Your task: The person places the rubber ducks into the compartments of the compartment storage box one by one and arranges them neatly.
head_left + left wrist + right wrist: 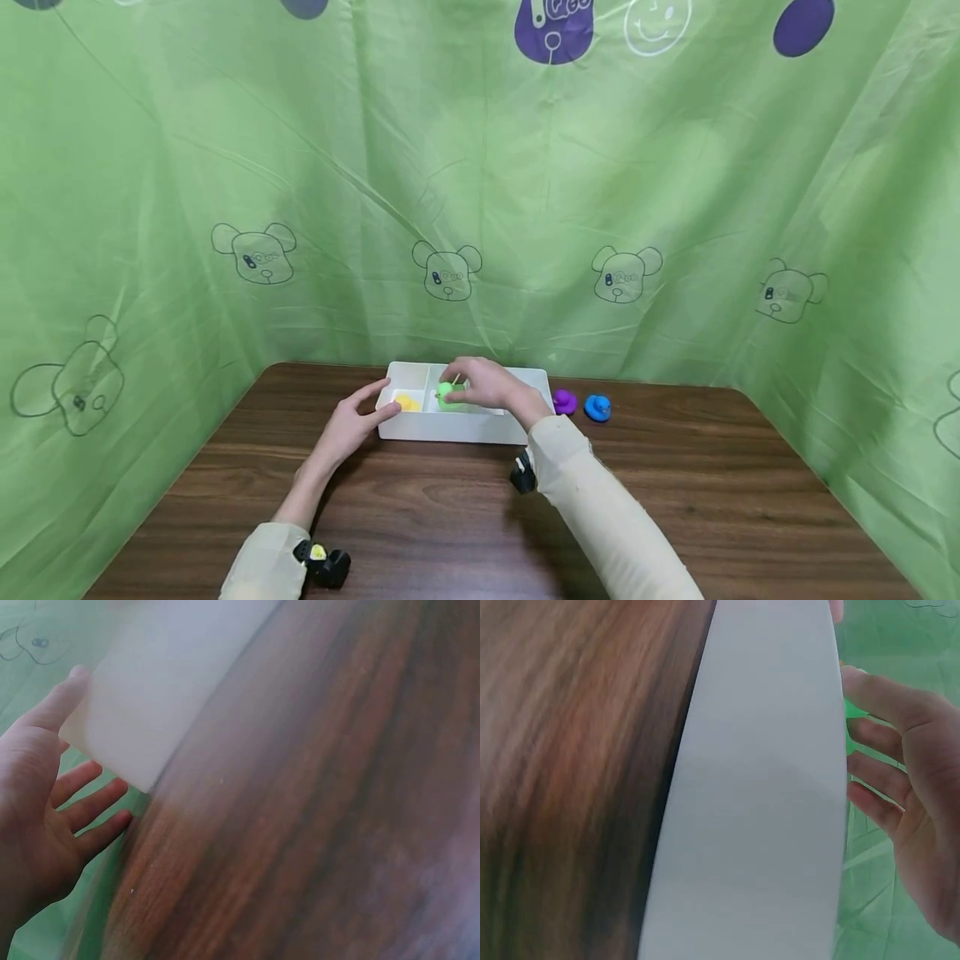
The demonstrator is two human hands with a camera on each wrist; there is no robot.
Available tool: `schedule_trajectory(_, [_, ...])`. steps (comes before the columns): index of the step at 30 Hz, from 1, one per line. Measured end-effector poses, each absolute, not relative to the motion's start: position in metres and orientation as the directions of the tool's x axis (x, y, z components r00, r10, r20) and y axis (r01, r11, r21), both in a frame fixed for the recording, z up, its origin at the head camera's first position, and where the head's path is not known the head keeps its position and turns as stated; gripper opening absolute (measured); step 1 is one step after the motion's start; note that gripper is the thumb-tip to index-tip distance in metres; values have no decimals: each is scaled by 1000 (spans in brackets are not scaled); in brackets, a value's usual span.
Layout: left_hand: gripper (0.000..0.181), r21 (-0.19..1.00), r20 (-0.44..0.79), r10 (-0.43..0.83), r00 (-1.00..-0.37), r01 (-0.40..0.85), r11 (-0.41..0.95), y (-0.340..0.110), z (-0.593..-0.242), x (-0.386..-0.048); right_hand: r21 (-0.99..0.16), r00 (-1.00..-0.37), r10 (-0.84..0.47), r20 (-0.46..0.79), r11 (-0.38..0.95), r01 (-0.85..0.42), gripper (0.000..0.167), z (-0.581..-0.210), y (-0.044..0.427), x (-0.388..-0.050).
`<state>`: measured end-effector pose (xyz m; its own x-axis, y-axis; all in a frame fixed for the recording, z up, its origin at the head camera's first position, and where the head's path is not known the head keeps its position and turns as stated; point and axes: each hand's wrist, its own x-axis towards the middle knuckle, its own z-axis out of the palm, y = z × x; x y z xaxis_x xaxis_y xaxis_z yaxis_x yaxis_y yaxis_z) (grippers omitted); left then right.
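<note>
A white divided box [450, 428] lies near the table's far edge. My right hand [487, 385] reaches into its middle compartment and grips a green toy duck [446, 392] between thumb and fingers. In the right wrist view, the box's front wall [750, 780] hides most of that duck. At the box's left end, my left hand [354, 427] rests with its thumb at the front rim and its fingers extended along the end, as the left wrist view also shows. Beside the thumb, a yellow toy duck [407, 403] sits in the left compartment.
Right of the box, a purple toy duck [565, 402] and a blue toy duck [597, 407] stand on the dark wooden table [435, 517]. My right forearm partly covers the box's right compartment. A green printed curtain [480, 183] hangs behind the table and along its sides.
</note>
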<state>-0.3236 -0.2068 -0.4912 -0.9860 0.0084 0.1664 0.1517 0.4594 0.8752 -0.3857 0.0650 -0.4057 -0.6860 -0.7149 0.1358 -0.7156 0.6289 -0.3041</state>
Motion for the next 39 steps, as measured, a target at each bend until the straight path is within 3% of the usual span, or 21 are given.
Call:
schedule_trajectory(4, [69, 878, 167, 9, -986, 153, 453, -207, -491, -325, -256, -672, -732, 114, 632, -731, 35, -405, 61, -389])
schedule_trajectory(12, [71, 893, 163, 17, -987, 154, 422, -206, -492, -327, -267, -681, -730, 56, 646, -715, 29, -412, 57, -392])
schedule_trajectory(39, [70, 889, 172, 17, -985, 162, 429, -207, -490, -333, -162, -665, -747, 26, 653, -740, 27, -424, 44, -401])
